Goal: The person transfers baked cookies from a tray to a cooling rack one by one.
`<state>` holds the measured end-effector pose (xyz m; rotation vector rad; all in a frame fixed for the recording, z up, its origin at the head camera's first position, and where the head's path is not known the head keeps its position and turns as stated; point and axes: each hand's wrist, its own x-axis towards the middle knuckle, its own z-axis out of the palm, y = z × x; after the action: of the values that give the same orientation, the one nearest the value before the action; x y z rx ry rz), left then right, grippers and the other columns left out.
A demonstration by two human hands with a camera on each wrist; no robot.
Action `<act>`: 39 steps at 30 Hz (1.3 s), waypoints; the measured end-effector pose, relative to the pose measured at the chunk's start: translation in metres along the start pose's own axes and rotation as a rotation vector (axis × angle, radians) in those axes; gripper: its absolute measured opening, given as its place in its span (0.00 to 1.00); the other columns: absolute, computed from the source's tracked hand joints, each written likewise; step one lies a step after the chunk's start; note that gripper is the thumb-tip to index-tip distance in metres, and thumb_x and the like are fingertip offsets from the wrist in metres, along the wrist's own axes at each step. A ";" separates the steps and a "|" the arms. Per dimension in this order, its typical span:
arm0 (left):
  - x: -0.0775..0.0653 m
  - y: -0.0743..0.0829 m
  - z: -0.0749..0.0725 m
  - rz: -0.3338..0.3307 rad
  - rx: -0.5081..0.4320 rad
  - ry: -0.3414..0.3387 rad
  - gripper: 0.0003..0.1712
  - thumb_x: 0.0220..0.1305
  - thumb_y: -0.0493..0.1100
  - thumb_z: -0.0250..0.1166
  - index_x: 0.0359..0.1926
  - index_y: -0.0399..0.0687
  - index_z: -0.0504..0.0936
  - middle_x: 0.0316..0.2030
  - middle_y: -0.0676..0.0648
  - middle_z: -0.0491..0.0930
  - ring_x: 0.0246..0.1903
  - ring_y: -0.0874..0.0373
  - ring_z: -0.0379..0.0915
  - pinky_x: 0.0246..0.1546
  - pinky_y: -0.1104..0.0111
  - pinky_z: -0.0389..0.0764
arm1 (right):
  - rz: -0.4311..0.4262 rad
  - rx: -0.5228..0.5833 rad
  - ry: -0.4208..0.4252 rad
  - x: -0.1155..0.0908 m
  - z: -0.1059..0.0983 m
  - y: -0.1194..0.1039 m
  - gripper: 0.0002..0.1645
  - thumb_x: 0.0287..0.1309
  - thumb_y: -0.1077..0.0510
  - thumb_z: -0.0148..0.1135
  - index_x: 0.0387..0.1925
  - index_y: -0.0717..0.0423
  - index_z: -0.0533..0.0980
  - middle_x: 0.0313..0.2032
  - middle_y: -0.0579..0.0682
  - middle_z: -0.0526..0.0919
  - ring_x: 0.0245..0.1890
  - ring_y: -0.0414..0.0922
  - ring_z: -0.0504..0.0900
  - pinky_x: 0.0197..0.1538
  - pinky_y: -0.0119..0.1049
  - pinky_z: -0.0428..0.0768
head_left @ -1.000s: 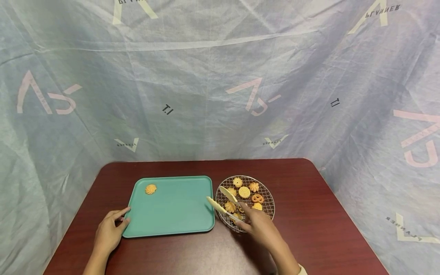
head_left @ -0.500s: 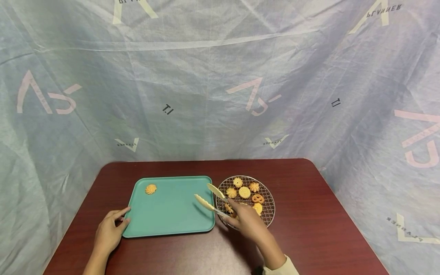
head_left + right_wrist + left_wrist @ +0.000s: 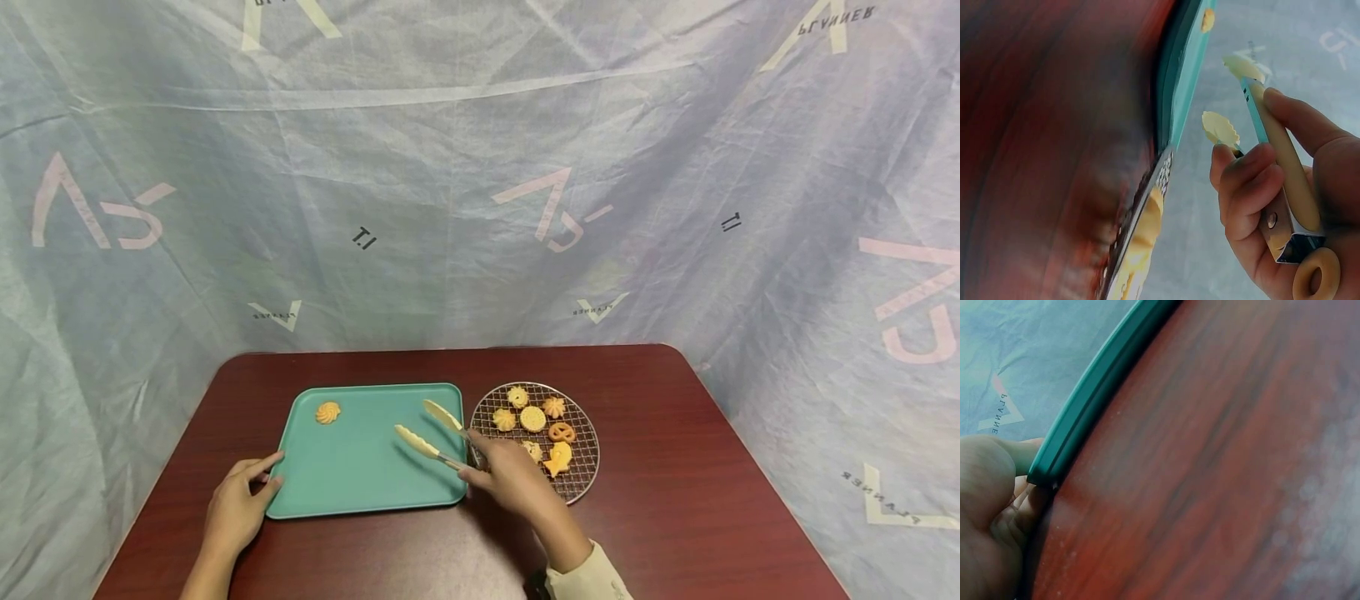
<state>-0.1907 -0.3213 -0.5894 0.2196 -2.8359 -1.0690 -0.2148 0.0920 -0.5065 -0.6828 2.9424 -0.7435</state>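
Note:
My right hand [image 3: 510,477] grips a pair of tongs [image 3: 417,440] with cream scalloped tips. The tips stand apart over the right part of the green tray [image 3: 360,475], and nothing shows between them. In the right wrist view, fingers and thumb wrap the tongs [image 3: 1291,169], ring end toward the palm. My left hand [image 3: 238,505] pinches the tray's left edge near its front corner; the left wrist view shows the tray's rim [image 3: 1079,406] between thumb and fingers. A swirled cookie [image 3: 327,412] lies at the tray's back left.
Right of the tray, a round wire rack [image 3: 585,483] bears several cookies, among them a pretzel [image 3: 562,432], a fish-shaped one [image 3: 558,459] and a round biscuit [image 3: 532,419]. My right hand hides its front left part. Printed cloth [image 3: 450,250] hangs behind the red-brown table [image 3: 675,500].
My right hand has carried the spread tongs leftward from above the rack to above the tray, uncovering the fish-shaped cookie. The left hand stays at the tray's edge.

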 end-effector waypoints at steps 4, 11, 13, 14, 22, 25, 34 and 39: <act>0.000 -0.001 0.000 0.007 0.004 0.004 0.25 0.70 0.39 0.68 0.67 0.42 0.80 0.53 0.38 0.78 0.44 0.48 0.75 0.35 0.61 0.69 | -0.006 -0.018 -0.022 0.007 0.004 -0.006 0.41 0.62 0.44 0.72 0.70 0.59 0.73 0.26 0.43 0.80 0.29 0.41 0.77 0.39 0.42 0.81; 0.000 -0.002 0.000 0.008 0.002 -0.003 0.25 0.71 0.40 0.67 0.67 0.42 0.80 0.53 0.38 0.77 0.44 0.48 0.75 0.36 0.60 0.70 | 0.016 -0.008 -0.073 0.018 0.011 -0.017 0.41 0.63 0.43 0.71 0.72 0.56 0.72 0.25 0.40 0.78 0.28 0.38 0.76 0.38 0.38 0.79; 0.000 -0.002 0.000 0.006 0.000 -0.005 0.25 0.71 0.40 0.67 0.67 0.43 0.80 0.54 0.38 0.77 0.44 0.49 0.75 0.35 0.61 0.69 | 0.016 -0.003 -0.083 0.021 0.012 -0.020 0.41 0.63 0.43 0.71 0.72 0.56 0.72 0.26 0.41 0.81 0.29 0.38 0.77 0.37 0.37 0.79; 0.000 -0.001 0.000 0.009 0.000 -0.003 0.25 0.71 0.40 0.67 0.67 0.43 0.80 0.54 0.38 0.77 0.44 0.49 0.75 0.35 0.61 0.69 | 0.013 -0.004 -0.086 0.022 0.013 -0.021 0.41 0.63 0.43 0.71 0.72 0.56 0.72 0.27 0.41 0.82 0.29 0.38 0.78 0.37 0.37 0.80; 0.000 -0.001 0.001 0.012 0.001 0.008 0.25 0.70 0.39 0.67 0.66 0.43 0.80 0.53 0.38 0.78 0.43 0.49 0.75 0.35 0.61 0.68 | 0.006 -0.015 -0.123 0.033 0.020 -0.032 0.40 0.63 0.44 0.71 0.72 0.54 0.72 0.28 0.43 0.83 0.27 0.37 0.77 0.34 0.34 0.78; 0.000 -0.001 0.000 0.005 -0.001 -0.005 0.25 0.71 0.40 0.67 0.67 0.43 0.80 0.53 0.37 0.77 0.44 0.49 0.75 0.35 0.61 0.69 | -0.011 -0.044 -0.128 0.038 0.023 -0.035 0.40 0.64 0.43 0.71 0.72 0.54 0.72 0.27 0.42 0.82 0.27 0.37 0.77 0.34 0.34 0.78; 0.000 -0.001 -0.001 -0.025 -0.010 -0.033 0.26 0.72 0.41 0.67 0.68 0.42 0.79 0.55 0.36 0.76 0.46 0.47 0.75 0.35 0.61 0.70 | -0.064 -0.125 -0.115 0.053 0.038 -0.042 0.42 0.62 0.41 0.72 0.71 0.56 0.73 0.29 0.46 0.83 0.28 0.38 0.78 0.34 0.35 0.79; 0.001 -0.001 0.000 -0.025 -0.011 -0.021 0.25 0.72 0.41 0.67 0.68 0.43 0.79 0.55 0.37 0.77 0.46 0.47 0.76 0.35 0.61 0.70 | -0.066 -0.145 -0.117 0.059 0.043 -0.047 0.43 0.62 0.40 0.72 0.72 0.55 0.73 0.28 0.47 0.83 0.28 0.40 0.78 0.33 0.36 0.78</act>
<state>-0.1912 -0.3223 -0.5901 0.2457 -2.8527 -1.0979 -0.2427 0.0107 -0.5185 -0.8078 2.8994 -0.4792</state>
